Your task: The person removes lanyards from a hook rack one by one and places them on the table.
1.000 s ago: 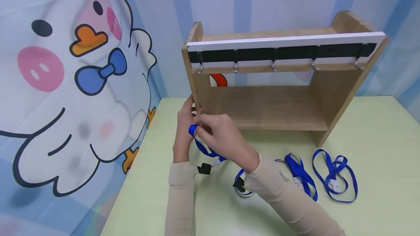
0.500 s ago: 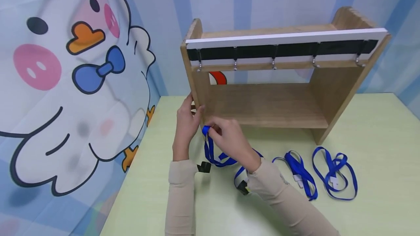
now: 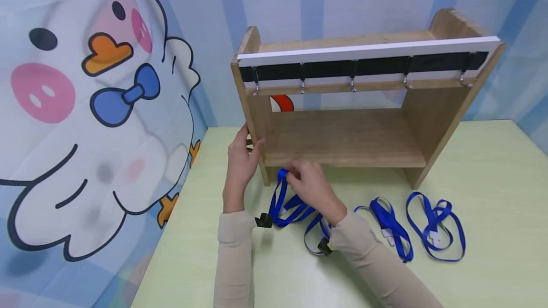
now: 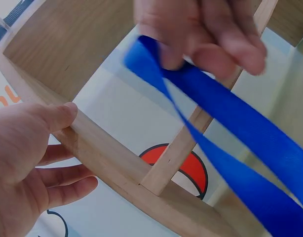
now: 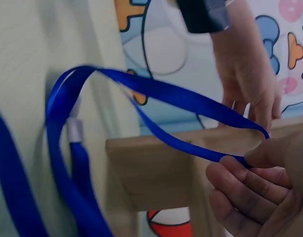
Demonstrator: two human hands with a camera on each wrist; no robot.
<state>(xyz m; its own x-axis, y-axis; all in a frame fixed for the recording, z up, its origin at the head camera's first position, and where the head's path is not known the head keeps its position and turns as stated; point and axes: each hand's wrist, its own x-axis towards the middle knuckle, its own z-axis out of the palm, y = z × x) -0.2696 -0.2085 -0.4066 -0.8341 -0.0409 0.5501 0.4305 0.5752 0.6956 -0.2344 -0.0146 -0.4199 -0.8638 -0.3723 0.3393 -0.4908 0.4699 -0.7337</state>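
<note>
My left hand (image 3: 240, 163) holds the left side panel of a wooden rack (image 3: 342, 139). In the left wrist view, its thumb rests on the panel's front edge and the other fingers lie behind it. A blue lanyard (image 5: 166, 93) hangs in a loop from my right hand (image 3: 314, 187), which pinches the strap between thumb and fingers just below the rack's lower shelf. The rest of that lanyard trails down to the table, partly hidden by the right wrist. Above both hands, several metal hooks (image 3: 353, 83) line a white and black strip across the rack's front.
Right of my right arm, two more blue lanyards lie on the table: a folded one (image 3: 390, 225) and a looser one (image 3: 433, 222). A printed cartoon cloth (image 3: 107, 84) covers the wall at the left and behind the rack.
My right hand has moved right and slightly down, away from the left hand, drawing the lanyard's loop with it. The left hand stays on the side panel.
</note>
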